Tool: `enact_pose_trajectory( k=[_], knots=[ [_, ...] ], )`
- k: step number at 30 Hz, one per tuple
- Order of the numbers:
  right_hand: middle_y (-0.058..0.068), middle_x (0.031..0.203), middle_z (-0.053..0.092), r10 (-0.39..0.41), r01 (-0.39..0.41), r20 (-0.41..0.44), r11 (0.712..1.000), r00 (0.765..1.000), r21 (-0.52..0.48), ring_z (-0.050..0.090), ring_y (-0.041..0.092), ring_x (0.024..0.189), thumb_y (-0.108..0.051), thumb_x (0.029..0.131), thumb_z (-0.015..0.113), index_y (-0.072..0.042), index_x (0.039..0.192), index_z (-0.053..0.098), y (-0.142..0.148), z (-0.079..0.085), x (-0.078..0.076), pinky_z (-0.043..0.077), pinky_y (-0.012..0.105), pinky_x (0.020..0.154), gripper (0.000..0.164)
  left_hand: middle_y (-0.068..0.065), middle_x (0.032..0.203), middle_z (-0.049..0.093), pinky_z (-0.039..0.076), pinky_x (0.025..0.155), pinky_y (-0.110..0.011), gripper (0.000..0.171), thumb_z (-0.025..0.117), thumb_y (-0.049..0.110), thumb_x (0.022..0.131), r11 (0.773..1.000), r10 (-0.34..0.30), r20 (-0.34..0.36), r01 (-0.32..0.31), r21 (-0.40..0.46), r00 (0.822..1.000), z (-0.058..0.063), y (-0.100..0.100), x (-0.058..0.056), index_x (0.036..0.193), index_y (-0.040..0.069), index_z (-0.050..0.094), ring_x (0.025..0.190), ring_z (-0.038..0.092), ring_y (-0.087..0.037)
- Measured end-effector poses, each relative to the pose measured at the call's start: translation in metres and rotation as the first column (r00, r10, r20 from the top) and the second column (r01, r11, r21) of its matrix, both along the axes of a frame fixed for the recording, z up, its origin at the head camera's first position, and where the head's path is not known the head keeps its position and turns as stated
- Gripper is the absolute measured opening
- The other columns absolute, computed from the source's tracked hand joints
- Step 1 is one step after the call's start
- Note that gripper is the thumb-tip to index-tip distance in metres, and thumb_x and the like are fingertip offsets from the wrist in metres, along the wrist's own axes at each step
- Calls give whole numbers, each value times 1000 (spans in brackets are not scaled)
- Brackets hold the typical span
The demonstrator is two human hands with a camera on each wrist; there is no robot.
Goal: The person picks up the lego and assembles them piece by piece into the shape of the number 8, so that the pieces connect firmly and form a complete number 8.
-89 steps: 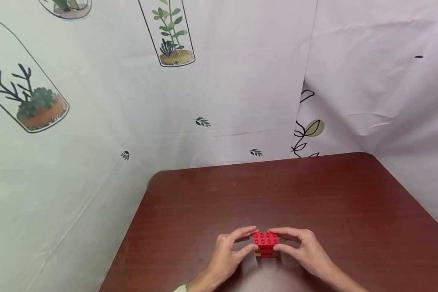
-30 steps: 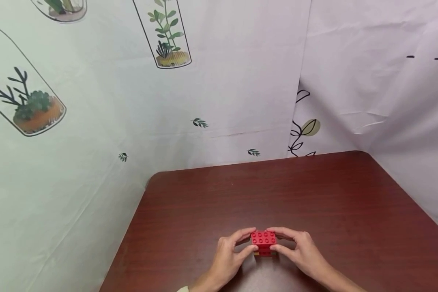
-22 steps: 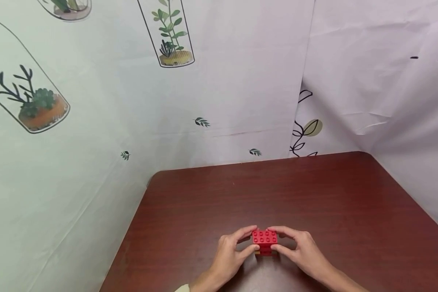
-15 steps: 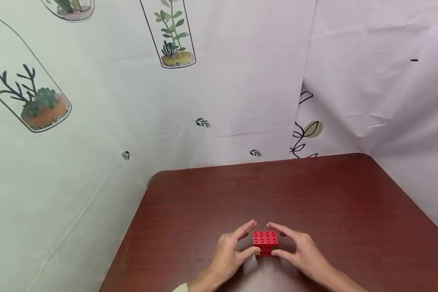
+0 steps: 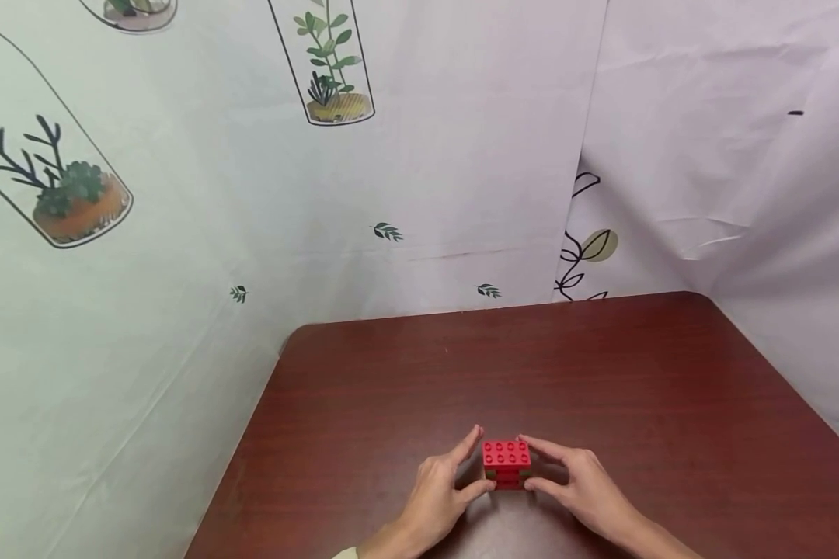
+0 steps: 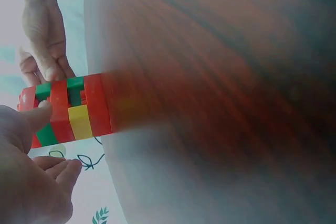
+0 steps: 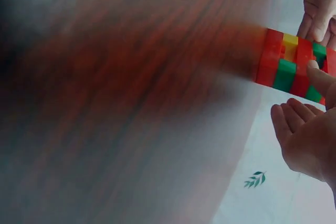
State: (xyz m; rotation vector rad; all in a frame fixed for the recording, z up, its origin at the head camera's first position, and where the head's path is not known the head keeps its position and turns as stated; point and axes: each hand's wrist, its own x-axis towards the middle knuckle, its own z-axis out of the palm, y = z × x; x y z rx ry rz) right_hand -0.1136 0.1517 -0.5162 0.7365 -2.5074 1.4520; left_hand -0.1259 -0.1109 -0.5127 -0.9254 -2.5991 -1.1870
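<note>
A toy brick stack point(image 5: 506, 454) stands upright on the table, with a studded red brick on top. Seen in the left wrist view, the stack alternates red bricks with small green bricks point(image 6: 47, 134) and a yellow brick point(image 6: 80, 122). My left hand point(image 5: 433, 493) is at its left side; the thumb is at the front corner, and the fingers stay apart from the bricks. On the other side is my right hand point(image 5: 587, 489), its thumb at the front right corner. A gap shows between its fingers and the stack in the right wrist view.
The dark red-brown table point(image 5: 391, 388) has rounded far corners. Behind it and along both sides hangs a white cloth point(image 5: 461, 155) printed with plants in jars and leaf sprigs. The table surface is blurred in both wrist views.
Earlier both hands pinched the top red brick. Their fingers have since spread off it, and the thumbs sit lower. The left index finger has moved left, away from the stack, which stays in place.
</note>
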Motion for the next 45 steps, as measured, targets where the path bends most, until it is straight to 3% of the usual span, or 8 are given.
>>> enact_pose_trajectory(
  k=[3, 9, 17, 23, 30, 34, 40, 45],
  knots=[
    [25, 128, 72, 17, -16, 62, 1000, 998, -17, 71, 24, 114, -16, 89, 86, 9, 138, 64, -1, 0, 0, 62, 41, 85, 59, -13, 141, 64, 57, 100, -43, 70, 80, 27, 97, 1000, 12, 38, -12, -8, 999, 0, 2, 1, 154, -4, 52, 128, 62, -24],
    [23, 124, 74, 9, -8, 90, 1000, 996, -14, 74, 22, 110, -6, 92, 83, 12, 134, 65, -4, 1, 0, 63, 36, 84, 49, -10, 131, 71, 56, 101, -47, 64, 81, 25, 96, 999, 39, 52, -38, -26, 998, -1, 5, 4, 148, -3, 58, 121, 66, -18],
    [24, 122, 74, 1, -1, 69, 1000, 998, -2, 73, 19, 110, -2, 92, 81, 14, 132, 65, -6, -1, 1, 62, 35, 85, 46, -11, 128, 73, 57, 92, -24, 54, 81, 13, 96, 998, 18, 153, -26, 49, 988, -2, 7, 2, 144, -4, 63, 116, 68, -12],
    [24, 119, 75, 12, -11, 66, 1000, 998, -15, 74, 17, 108, -1, 92, 80, 16, 132, 64, -6, -1, 0, 62, 31, 83, 45, -15, 131, 71, 57, 90, -22, 50, 78, 10, 97, 996, -12, 195, -6, 92, 981, -1, 7, 1, 142, -5, 63, 115, 69, -14],
    [31, 117, 73, 31, -25, 74, 997, 997, -74, 75, 26, 107, 2, 92, 80, 23, 130, 61, -7, 4, -5, 62, 33, 83, 47, -17, 132, 70, 58, 90, -24, 47, 76, 13, 100, 996, -12, 145, 0, 85, 989, 3, 4, -5, 140, -7, 64, 114, 71, -18],
    [31, 118, 73, 2, 6, 87, 996, 996, -87, 74, 30, 109, 1, 92, 80, 22, 130, 62, -9, 8, -10, 62, 33, 84, 47, -16, 132, 70, 58, 91, -27, 46, 76, 13, 100, 997, 1, 108, -10, 82, 994, 5, 4, -11, 140, -7, 64, 115, 71, -19],
    [27, 120, 74, -70, 83, 142, 993, 987, -86, 74, 36, 110, -3, 95, 79, 17, 131, 65, -12, 12, -19, 62, 31, 85, 44, -15, 128, 72, 58, 92, -25, 47, 77, 16, 100, 997, 43, 116, -50, 66, 992, 5, 5, -22, 138, -8, 65, 116, 70, -17],
    [26, 120, 74, -108, 127, 182, 987, 977, -96, 75, 37, 109, -3, 94, 79, 15, 131, 66, -14, 12, -26, 62, 32, 85, 43, -11, 125, 75, 57, 98, -33, 46, 77, 18, 101, 995, 79, 158, -88, 51, 984, 5, 9, -31, 138, -6, 66, 118, 68, -14]
  ],
)
